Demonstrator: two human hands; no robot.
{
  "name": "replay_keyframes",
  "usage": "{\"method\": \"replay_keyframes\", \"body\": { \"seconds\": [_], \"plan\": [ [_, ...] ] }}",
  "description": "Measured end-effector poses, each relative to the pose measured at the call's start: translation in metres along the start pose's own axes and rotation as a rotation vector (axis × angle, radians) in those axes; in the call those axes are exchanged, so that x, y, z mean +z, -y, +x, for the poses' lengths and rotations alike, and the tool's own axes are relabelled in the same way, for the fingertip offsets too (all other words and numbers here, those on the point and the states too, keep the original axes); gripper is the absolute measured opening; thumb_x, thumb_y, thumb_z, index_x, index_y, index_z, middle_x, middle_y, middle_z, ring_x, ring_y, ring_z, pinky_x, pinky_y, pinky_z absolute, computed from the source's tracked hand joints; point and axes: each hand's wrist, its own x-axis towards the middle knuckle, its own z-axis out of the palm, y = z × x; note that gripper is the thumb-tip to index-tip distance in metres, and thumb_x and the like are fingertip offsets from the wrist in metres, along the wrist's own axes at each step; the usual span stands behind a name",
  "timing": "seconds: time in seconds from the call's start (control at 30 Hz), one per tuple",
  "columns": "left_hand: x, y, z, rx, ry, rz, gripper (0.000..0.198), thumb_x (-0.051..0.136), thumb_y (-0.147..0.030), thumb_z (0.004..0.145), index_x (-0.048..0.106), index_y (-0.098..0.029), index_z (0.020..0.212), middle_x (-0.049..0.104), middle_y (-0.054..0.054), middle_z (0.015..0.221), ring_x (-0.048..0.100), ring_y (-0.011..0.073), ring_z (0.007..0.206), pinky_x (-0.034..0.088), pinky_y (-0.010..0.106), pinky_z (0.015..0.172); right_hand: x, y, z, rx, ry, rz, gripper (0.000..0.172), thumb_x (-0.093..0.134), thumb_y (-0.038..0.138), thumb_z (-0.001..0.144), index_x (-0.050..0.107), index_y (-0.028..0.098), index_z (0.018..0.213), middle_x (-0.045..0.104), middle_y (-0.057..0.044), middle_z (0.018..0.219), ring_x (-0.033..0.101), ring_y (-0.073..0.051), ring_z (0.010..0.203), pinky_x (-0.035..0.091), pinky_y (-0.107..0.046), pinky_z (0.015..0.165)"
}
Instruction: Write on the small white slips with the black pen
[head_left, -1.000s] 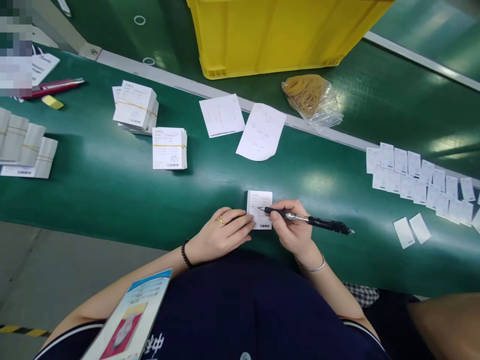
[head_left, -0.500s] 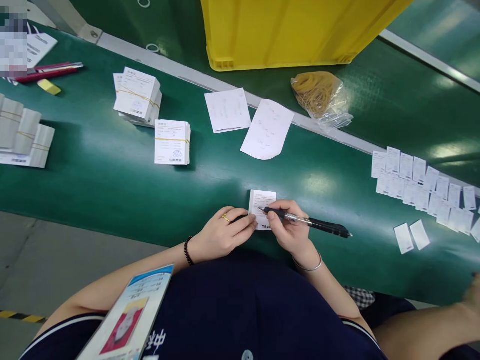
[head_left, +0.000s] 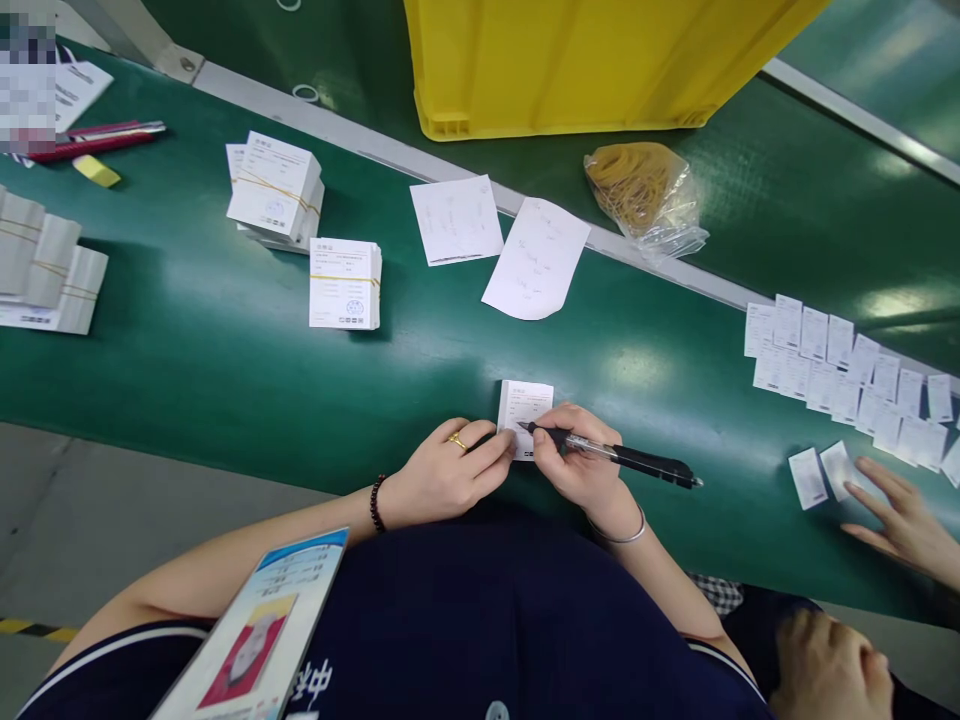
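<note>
While your right grip (head_left: pixel 583 474) clamps the pen (head_left: pixel 615 455), tip leftward, axis slanting crosswise, your left grip (head_left: pixel 448 472), closure unclear, partly covers the slip stack (head_left: pixel 529 396).

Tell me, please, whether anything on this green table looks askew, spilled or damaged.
Nothing looks spilled or damaged. Two cards lie apart from the overlapping rows of cards at the right, and the upper-left banded pile looks askew, its bundles out of line. The visible part of the stack under the pen looks tidy.

A yellow crate (head_left: pixel 600 70) stands near 1 bag of rubber bands (head_left: pixel 643 196), a yellow block (head_left: pixel 97 171) beside red pens (head_left: pixel 94 148).
</note>
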Motion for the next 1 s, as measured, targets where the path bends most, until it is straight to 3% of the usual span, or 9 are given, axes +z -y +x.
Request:
{"method": "replay_keyframes", "body": {
  "seconds": [0.47, 1.0],
  "plan": [
    [0.0020, 0.0002, 0.0008, 0.035, -0.016, -0.040, 0.013, 0.056, -0.010, 0.092, 0.065, -0.006, 0.100, 0.070, 0.014, 0.105, 0.066, 0.0270, 0.104, 0.060, 0.038, 0.086, 0.0022, 0.0021, 0.0062, -0.055, 0.017, -0.035, 0.013, 0.059, 0.010, 0.079, 0.057, 0.023, 0.078, 0.059, 0.002, 0.061, 0.056, -0.012, 0.051, 0.047, -0.026, 0.051],
    [0.0018, -0.0004, 0.0027, 0.049, -0.034, -0.101, 0.015, 0.057, -0.006, 0.089, 0.064, 0.000, 0.102, 0.068, 0.020, 0.102, 0.064, 0.0290, 0.108, 0.060, 0.040, 0.092, 0.0032, 0.0043, 0.0072, -0.056, 0.024, -0.089, 0.012, 0.058, 0.012, 0.080, 0.056, 0.023, 0.076, 0.060, 0.003, 0.060, 0.057, -0.012, 0.052, 0.049, -0.026, 0.053]
  ]
}}
